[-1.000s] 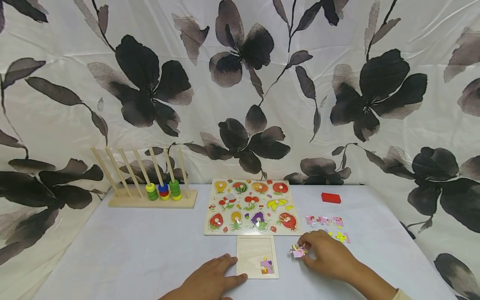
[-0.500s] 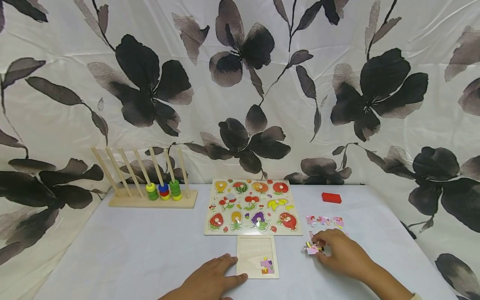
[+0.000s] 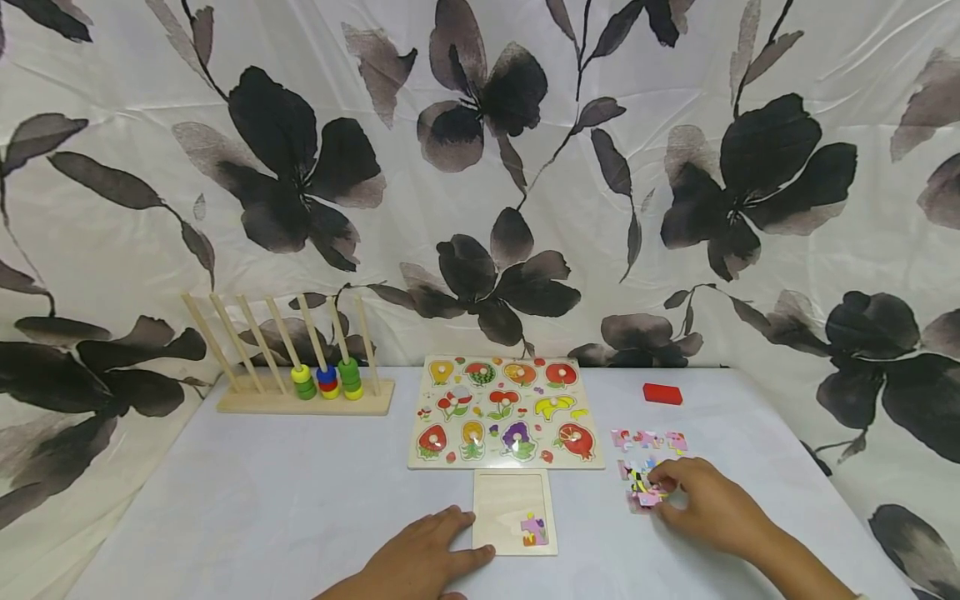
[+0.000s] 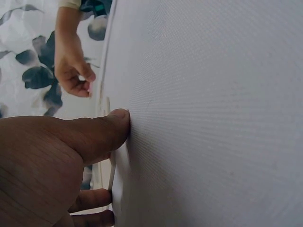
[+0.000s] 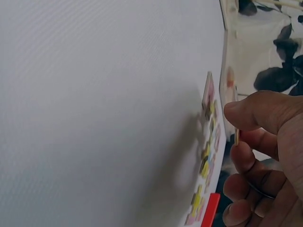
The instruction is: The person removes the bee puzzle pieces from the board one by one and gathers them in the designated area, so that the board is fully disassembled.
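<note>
My right hand (image 3: 708,508) pinches a pink and yellow jigsaw piece (image 3: 651,498) between thumb and fingers. It is held above the table, over other pieces at the right. In the right wrist view the held piece (image 5: 237,137) is seen edge-on, apart from the pieces below. My left hand (image 3: 420,554) rests at the left side of a small wooden puzzle tray (image 3: 498,500), fingers fairly straight, thumb on its near left corner. One pink and purple jigsaw piece (image 3: 534,530) lies in the tray's near right corner. Loose jigsaw pieces (image 3: 647,440) lie in rows beyond my right hand.
Behind the tray lies a fruit peg puzzle board (image 3: 506,412). A wooden bead stacker (image 3: 303,404) with coloured rings stands at the back left. A red block (image 3: 662,394) lies at the back right. A floral cloth (image 3: 480,183) hangs behind the white table (image 3: 300,483).
My right hand has moved to the right with the jigsaw piece, away from the tray and over the loose pieces. The left hand has stayed at the tray.
</note>
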`<state>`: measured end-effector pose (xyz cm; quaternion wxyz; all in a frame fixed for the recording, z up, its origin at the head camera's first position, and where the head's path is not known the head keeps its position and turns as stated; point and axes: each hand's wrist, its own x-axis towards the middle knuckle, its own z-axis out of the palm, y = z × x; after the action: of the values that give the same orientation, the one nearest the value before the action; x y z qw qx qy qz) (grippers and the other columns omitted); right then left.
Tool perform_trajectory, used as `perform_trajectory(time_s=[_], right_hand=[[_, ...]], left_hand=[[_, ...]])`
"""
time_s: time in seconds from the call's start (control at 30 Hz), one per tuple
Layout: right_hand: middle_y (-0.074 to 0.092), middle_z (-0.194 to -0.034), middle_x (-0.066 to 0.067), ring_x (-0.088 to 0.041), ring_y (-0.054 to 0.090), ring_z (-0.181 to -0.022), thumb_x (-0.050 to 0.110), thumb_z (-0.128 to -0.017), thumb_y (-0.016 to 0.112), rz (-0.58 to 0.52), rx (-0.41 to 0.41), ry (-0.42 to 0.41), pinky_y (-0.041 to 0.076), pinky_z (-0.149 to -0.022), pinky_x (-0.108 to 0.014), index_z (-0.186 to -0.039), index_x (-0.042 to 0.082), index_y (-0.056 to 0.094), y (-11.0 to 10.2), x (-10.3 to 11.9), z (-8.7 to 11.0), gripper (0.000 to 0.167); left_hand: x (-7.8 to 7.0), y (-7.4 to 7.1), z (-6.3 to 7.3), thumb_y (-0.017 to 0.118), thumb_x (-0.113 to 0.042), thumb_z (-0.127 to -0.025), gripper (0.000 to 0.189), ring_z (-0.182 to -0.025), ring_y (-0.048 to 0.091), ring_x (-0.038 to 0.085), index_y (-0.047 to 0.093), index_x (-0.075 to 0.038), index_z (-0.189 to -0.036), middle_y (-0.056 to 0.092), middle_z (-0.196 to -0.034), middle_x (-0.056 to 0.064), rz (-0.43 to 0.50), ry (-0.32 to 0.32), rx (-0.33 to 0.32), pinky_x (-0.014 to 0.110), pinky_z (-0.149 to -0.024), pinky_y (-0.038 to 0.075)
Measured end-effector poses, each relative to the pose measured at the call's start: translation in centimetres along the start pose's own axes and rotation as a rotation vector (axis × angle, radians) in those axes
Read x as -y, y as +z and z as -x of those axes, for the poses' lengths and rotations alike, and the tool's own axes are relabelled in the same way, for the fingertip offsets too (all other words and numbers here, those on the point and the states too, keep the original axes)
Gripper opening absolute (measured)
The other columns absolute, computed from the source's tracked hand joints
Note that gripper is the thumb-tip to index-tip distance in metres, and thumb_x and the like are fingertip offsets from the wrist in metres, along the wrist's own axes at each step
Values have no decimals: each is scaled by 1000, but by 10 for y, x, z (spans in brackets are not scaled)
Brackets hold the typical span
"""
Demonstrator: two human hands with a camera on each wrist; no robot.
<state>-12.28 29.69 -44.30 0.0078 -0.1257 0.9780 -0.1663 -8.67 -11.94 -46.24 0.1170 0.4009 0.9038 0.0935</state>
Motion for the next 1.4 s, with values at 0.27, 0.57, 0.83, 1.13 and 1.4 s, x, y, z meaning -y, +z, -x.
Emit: perform_trajectory(time_s=[0.27, 0.57, 0.83, 1.13, 1.4], right_hand=[[58, -91, 13, -14, 54, -91, 17, -79, 84, -5, 20, 33, 51, -74, -37, -106, 22, 72, -3, -13, 3, 30], [58, -87, 10, -15, 52, -86, 14, -79, 84, -25, 86, 84, 50, -75, -39, -104, 19, 73, -1, -24, 2, 28], [56, -84, 11, -14, 51, -83, 14, -78, 84, -43, 105, 75, 49, -73, -37, -101, 19, 74, 2, -26, 2, 25], [53, -82, 12, -13, 50, -82, 15, -78, 83, -45, 112, 54, 47, -72, -35, -100, 19, 73, 3, -28, 2, 25], [52, -83, 9, -14, 50, -83, 16, -79, 85, -45, 138, 91, 46, -72, -35, -102, 20, 73, 1, -26, 0, 26]], left_hand=[[0, 0, 0, 63, -59, -94, 56, -136, 48, 30, 59, -37, -145, 50, -147, 7, 2, 3, -5, 48, -105, 48], [1, -1, 0, 64, -60, -93, 57, -137, 47, 30, 58, -38, -145, 50, -148, 6, 6, -9, 15, 48, -106, 48], [0, 0, 0, 63, -60, -93, 56, -137, 48, 30, 58, -38, -145, 50, -147, 6, 3, -10, 9, 48, -106, 48], [0, 0, -1, 63, -62, -93, 57, -137, 47, 30, 59, -39, -144, 50, -147, 6, 20, -22, 14, 49, -106, 47], [-1, -2, 0, 64, -60, -93, 57, -138, 47, 30, 59, -38, -145, 50, -148, 6, 24, -24, 22, 48, -107, 47]])
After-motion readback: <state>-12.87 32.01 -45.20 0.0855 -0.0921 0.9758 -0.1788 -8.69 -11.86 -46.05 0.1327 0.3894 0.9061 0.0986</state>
